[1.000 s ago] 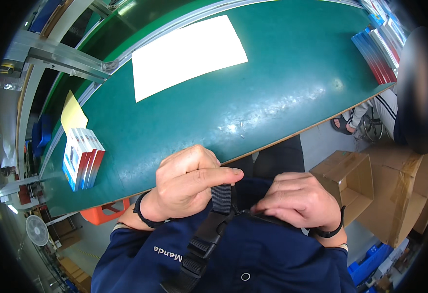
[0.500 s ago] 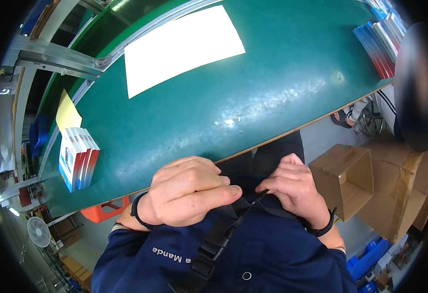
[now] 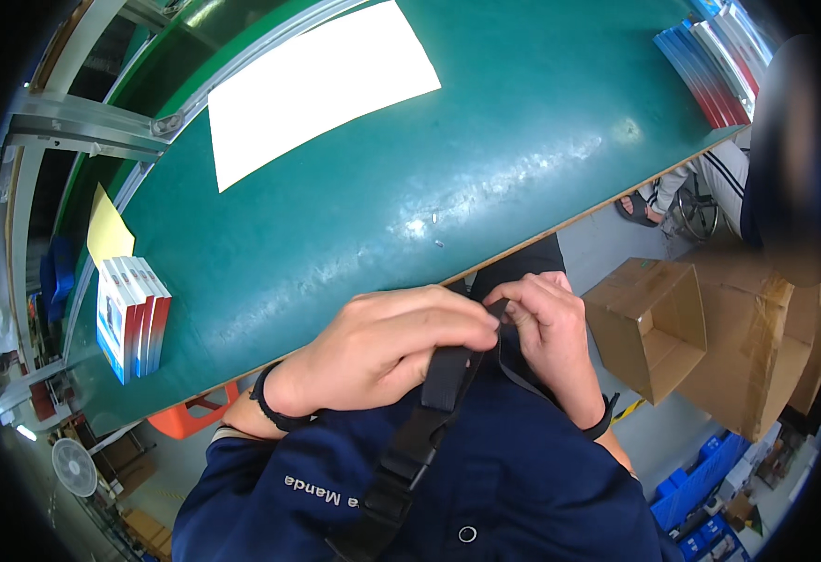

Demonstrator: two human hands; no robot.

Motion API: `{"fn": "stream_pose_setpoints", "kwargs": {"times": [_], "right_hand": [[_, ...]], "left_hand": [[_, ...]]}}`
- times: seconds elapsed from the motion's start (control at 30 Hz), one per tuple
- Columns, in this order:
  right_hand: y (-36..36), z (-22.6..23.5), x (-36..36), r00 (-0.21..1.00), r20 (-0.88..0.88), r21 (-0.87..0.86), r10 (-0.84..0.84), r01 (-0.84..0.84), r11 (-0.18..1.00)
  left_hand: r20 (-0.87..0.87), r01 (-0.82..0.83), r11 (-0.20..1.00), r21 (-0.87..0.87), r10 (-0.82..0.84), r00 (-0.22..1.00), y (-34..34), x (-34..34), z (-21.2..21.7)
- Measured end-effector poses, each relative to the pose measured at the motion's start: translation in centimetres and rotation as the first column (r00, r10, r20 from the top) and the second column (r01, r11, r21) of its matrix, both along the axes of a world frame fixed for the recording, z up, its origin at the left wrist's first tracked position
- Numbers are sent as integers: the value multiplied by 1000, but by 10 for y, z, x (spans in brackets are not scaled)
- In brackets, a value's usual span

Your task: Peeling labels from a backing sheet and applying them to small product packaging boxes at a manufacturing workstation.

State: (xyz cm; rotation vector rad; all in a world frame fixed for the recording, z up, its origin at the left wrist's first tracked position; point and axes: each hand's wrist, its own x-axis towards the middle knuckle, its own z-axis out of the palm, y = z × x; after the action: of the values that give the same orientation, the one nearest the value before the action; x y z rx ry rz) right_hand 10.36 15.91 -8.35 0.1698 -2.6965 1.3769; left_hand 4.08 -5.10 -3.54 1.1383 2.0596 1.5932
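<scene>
A black webbing strap (image 3: 444,378) with a plastic buckle (image 3: 393,487) runs up across the front of my dark blue shirt (image 3: 523,468). My left hand (image 3: 387,342) pinches the strap's upper part between thumb and fingers. Right beside it, my right hand (image 3: 549,323) grips the strap's end, thumb and forefinger pressed together. The fingertips of both hands nearly meet in front of the table edge. A dark band circles each wrist. Part of the strap is hidden behind the left fingers.
The green table (image 3: 317,272) spans the view ahead, bearing a white sheet (image 3: 321,94), boxes at the left (image 3: 134,314) and more boxes at the far right (image 3: 705,75). Cardboard cartons (image 3: 654,328) stand on the floor at right, near a seated person. An orange stool (image 3: 185,421) is below the table.
Both hands have risen slightly and drawn closer together, lifting the strap's end toward the table edge. The whole view has shifted a little.
</scene>
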Motion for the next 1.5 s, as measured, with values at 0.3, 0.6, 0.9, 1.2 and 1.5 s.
{"fn": "stream_pose_setpoints", "kwargs": {"times": [0.3, 0.6, 0.9, 1.2, 1.5], "right_hand": [[1, 1, 0, 998, 59, -71, 25, -21, 997], [7, 1, 6, 994, 51, -121, 92, -85, 989], [6, 2, 11, 996, 28, -56, 86, -84, 995], [16, -10, 10, 988, 152, -75, 8, 4, 997], [43, -24, 6, 891, 396, -217, 220, -142, 966]], "left_hand": [[207, 325, 941, -94, -301, 931, 2, -3, 2], [-56, 244, 946, -213, -261, 964, 13, 2, -10], [-192, 175, 983, -51, -181, 964, 6, 3, -8], [-348, 275, 961, 9, -255, 902, -4, -4, 12], [-189, 449, 893, -19, -444, 876, -7, -17, 20]]}}
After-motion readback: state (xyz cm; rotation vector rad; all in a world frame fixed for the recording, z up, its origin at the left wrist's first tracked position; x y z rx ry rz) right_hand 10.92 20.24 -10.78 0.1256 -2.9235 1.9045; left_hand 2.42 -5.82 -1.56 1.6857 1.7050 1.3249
